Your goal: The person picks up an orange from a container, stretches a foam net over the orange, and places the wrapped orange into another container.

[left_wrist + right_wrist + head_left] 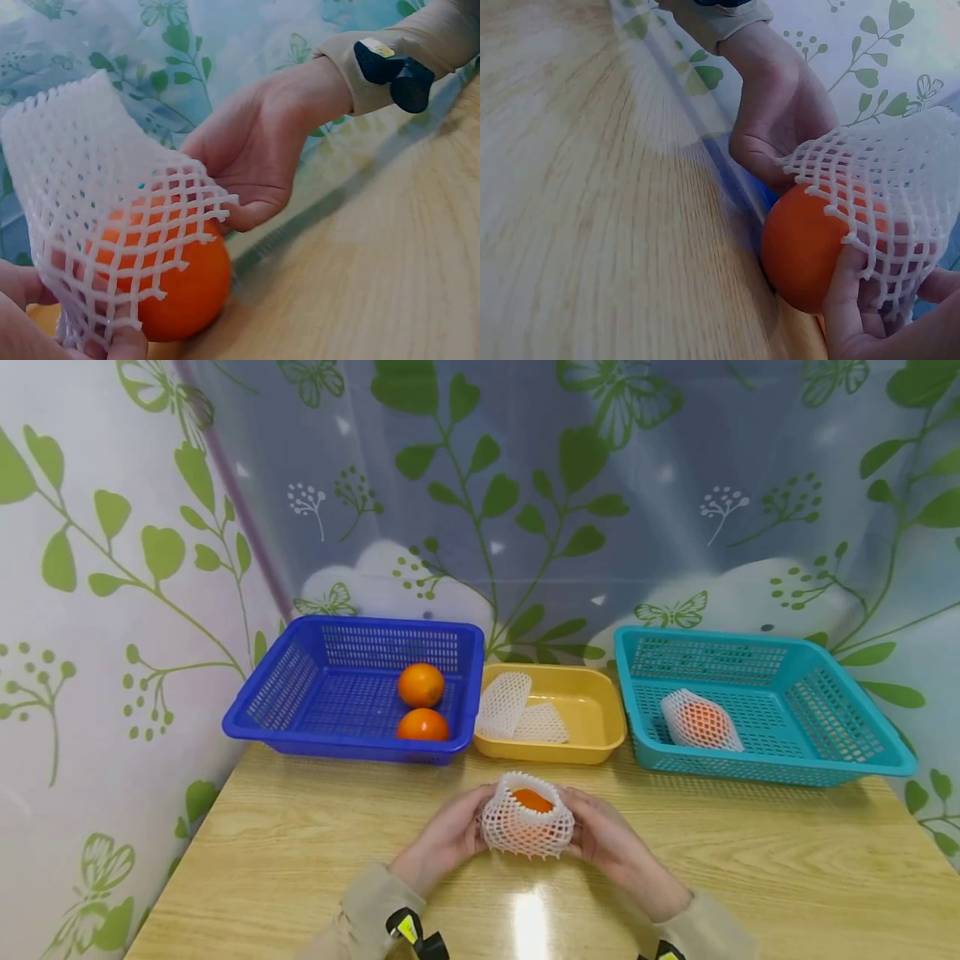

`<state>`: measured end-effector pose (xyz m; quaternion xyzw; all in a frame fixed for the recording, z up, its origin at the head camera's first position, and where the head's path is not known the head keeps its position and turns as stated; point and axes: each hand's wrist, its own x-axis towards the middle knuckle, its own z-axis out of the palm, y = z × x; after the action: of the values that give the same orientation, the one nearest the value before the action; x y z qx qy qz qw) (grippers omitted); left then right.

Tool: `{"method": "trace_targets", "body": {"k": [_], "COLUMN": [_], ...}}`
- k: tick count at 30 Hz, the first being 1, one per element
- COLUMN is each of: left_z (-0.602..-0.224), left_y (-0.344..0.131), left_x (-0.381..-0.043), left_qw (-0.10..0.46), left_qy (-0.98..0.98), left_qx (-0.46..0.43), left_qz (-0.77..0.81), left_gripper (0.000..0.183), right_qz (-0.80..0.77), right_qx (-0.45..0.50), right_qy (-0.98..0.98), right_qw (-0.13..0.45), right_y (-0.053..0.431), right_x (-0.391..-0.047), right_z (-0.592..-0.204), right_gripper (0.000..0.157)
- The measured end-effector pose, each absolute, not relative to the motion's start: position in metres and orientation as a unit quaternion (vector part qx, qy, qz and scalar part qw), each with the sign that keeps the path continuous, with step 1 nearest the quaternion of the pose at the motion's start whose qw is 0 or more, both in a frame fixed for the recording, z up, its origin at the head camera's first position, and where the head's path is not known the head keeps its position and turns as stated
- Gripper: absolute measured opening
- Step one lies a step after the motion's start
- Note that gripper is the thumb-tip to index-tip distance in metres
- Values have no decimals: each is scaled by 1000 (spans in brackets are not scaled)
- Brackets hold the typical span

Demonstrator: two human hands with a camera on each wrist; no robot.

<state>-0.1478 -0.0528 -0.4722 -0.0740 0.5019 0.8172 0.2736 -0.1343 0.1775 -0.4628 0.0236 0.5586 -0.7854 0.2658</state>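
Note:
An orange (531, 800) sits partly inside a white foam fruit net (525, 839) above the front middle of the table. My left hand (450, 833) grips the net's left side, and my right hand (617, 842) grips its right side. In the left wrist view, the orange's lower part (196, 292) bulges bare out of the net's lower edge. Thumbs hold that edge, as the thumb (846, 289) in the right wrist view shows. Most of the other fingers are hidden behind the mesh. The net's upper end stands loose and wide above the fruit.
A blue basket (352, 747) at the back left holds two bare oranges (421, 685). In the middle, a yellow tray (592, 706) holds flat foam nets (504, 703). The teal basket (787, 768) at right contains a netted orange (701, 722). A patterned curtain (480, 527) backs the table.

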Motion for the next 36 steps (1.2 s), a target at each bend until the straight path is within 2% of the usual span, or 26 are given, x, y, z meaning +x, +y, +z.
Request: {"method": "trace_targets", "body": {"k": [4, 10, 17, 20, 23, 28, 30, 34, 36], "left_z": [-477, -479, -480, -474, -465, -447, -440, -434, -433], "left_y": [-50, -48, -41, -37, -32, -24, -22, -19, -18], "left_x": [-147, -146, -149, -152, -158, -167, -170, -173, -174], "left_qw": [271, 248, 217, 199, 170, 123, 107, 79, 70], "left_qy": [523, 559, 578, 571, 565, 557, 558, 565, 568], "left_qx": [-88, -95, -93, -94, -89, -75, -76, -81, -79], "left_qz": [804, 785, 781, 791, 802, 818, 820, 817, 816], "left_gripper": [34, 46, 39, 42, 44, 35, 35, 40, 41], "right_qz": [-765, -742, -707, -712, -735, -777, -787, -796, -801], "right_qx": [33, 22, 24, 20, 18, -2, -15, -22, -21], "right_qy": [587, 616, 667, 665, 640, 587, 573, 559, 552], "right_qw": [263, 264, 234, 226, 224, 228, 229, 229, 232], "right_y": [181, 184, 177, 175, 174, 174, 174, 174, 173], "right_x": [-135, -137, -141, -145, -151, -158, -159, -157, -156], "right_z": [-468, -471, -468, -462, -452, -435, -431, -428, -427], "right_gripper": [27, 36, 47, 49, 58, 68, 63, 37, 32]}}
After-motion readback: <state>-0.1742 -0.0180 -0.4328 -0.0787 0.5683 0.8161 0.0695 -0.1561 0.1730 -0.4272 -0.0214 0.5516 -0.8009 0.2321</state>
